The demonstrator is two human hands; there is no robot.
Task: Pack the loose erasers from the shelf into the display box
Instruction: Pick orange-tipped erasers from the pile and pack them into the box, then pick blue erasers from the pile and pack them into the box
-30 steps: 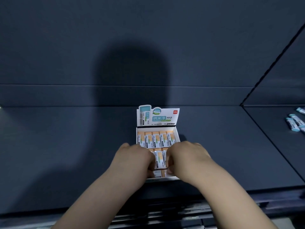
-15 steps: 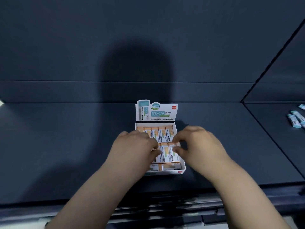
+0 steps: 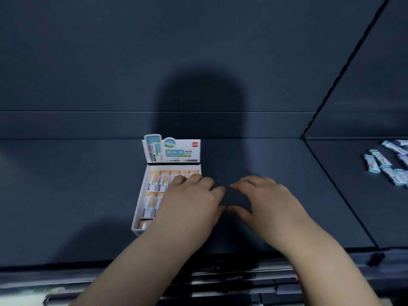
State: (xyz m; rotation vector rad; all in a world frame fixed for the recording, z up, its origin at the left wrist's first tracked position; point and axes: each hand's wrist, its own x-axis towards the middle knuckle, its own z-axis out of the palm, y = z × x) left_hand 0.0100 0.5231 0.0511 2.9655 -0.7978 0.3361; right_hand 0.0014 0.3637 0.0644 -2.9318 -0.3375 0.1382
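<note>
A white display box [image 3: 141,195] with an upright printed header card [image 3: 174,151] sits on the dark shelf [image 3: 66,195]. Rows of orange-and-white erasers [image 3: 157,181] fill it. My left hand [image 3: 189,204] lies over the box's right half, fingers relaxed, covering the erasers there. My right hand [image 3: 265,199] hovers just right of the box above the bare shelf, fingers spread and empty. Loose blue-capped erasers [image 3: 388,164] lie on the neighbouring shelf section at the far right.
A dark back wall rises behind the shelf. A black seam [image 3: 340,199] divides this shelf section from the right one. The shelf's front edge with a metal rail [image 3: 220,274] runs below my forearms.
My right hand has come off the box and moved right, fingers opening. The box now sits further left in view, and my left hand stays on it.
</note>
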